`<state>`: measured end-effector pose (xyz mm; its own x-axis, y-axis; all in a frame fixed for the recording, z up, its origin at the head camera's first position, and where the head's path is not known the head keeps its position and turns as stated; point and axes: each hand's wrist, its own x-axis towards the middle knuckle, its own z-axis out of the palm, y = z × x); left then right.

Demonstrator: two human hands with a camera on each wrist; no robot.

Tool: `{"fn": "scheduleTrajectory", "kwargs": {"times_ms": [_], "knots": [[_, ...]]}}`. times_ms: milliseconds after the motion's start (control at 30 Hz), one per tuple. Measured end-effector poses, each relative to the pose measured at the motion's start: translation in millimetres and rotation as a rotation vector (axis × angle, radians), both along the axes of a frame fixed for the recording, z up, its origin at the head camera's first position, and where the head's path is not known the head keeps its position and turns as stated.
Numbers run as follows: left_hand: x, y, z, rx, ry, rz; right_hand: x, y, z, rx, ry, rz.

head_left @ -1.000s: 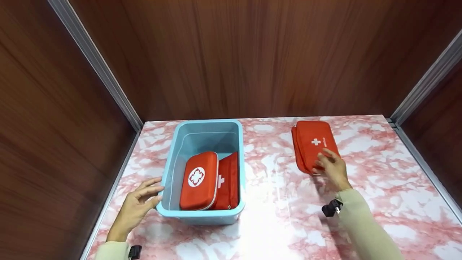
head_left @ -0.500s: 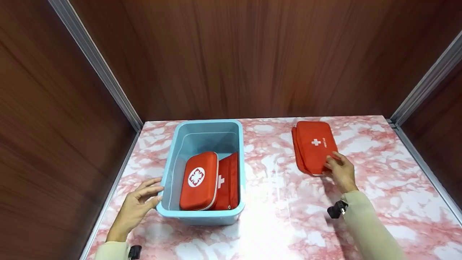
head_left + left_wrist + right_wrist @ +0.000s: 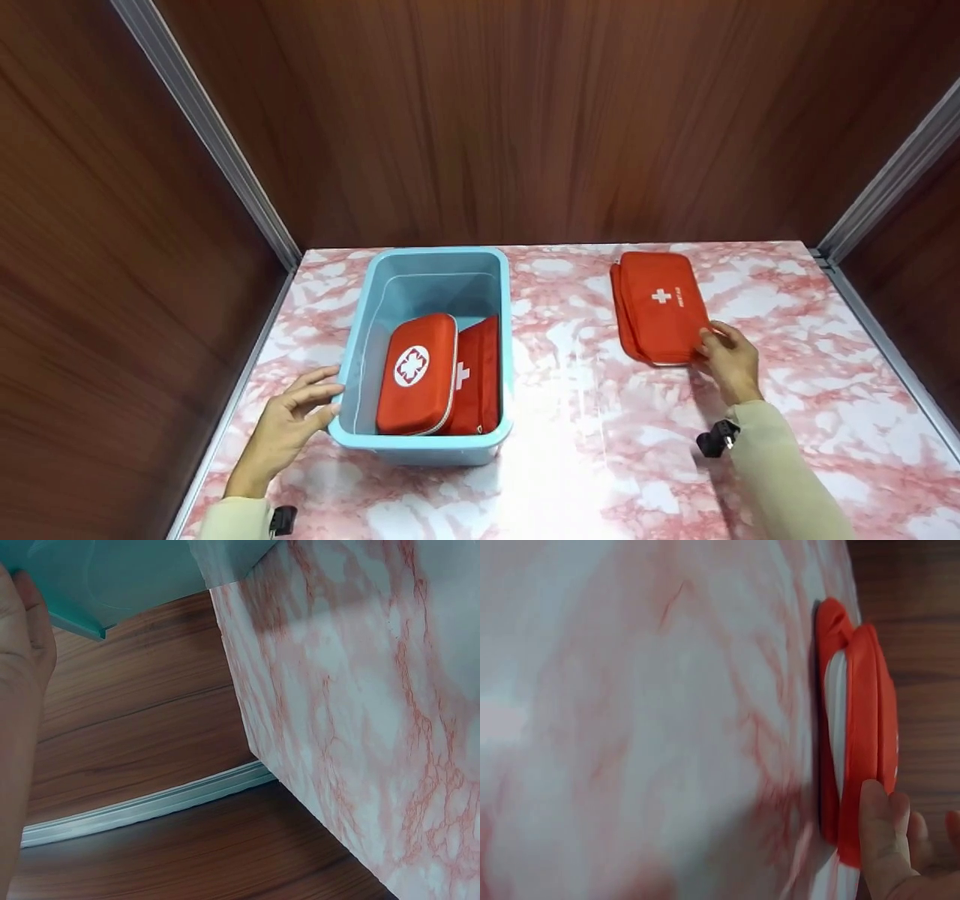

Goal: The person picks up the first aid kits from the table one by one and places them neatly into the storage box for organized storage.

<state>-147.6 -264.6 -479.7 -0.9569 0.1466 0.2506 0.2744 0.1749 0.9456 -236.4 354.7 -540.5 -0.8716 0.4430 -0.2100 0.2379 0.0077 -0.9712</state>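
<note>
My left hand (image 3: pixel 289 420) is at the left rim of a light blue plastic bin (image 3: pixel 420 442), fingers spread and relaxed, fingertips right at the rim. In the left wrist view the fingers (image 3: pixel 34 622) overlap the bin's edge (image 3: pixel 82 622). Inside the bin a red hard first aid case (image 3: pixel 420 375) with a white round emblem leans against a red first aid pouch (image 3: pixel 480 375). At right my right hand (image 3: pixel 731 364) pinches the near right corner of another red first aid pouch (image 3: pixel 660 315). The right wrist view shows the thumb (image 3: pixel 876 821) on its edge, white lining (image 3: pixel 836 712) visible.
The pink and white marbled table (image 3: pixel 570 450) bears the bin on the left and the pouch on the right. Brown wood-grain panels (image 3: pixel 555 120) stand behind and at both sides, with metal strips (image 3: pixel 255 187) along their corners.
My right hand has slid right along the pouch's near edge to its corner. The pouch stays about in place; left hand and bin have not moved. The head view has shifted slightly.
</note>
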Motion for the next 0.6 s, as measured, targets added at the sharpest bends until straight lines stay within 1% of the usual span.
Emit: {"fn": "scheduleTrajectory", "kwargs": {"times_ms": [167, 433, 567, 600], "knots": [[0.2, -0.3, -0.1, 0.001, -0.006, 0.000, 2.3, 7.2, -3.4, 0.067, -0.038, -0.029], [0.7, -0.4, 0.3, -0.002, -0.020, -0.003, 4.1, 12.3, -10.9, 0.287, -0.077, -0.025], [0.5, -0.5, 0.3, -0.001, -0.023, -0.005, 4.4, 13.7, -13.3, 0.323, -0.115, -0.031], [0.5, -0.6, 0.3, -0.002, -0.023, -0.005, 4.4, 14.0, -13.9, 0.316, -0.119, -0.032]]}}
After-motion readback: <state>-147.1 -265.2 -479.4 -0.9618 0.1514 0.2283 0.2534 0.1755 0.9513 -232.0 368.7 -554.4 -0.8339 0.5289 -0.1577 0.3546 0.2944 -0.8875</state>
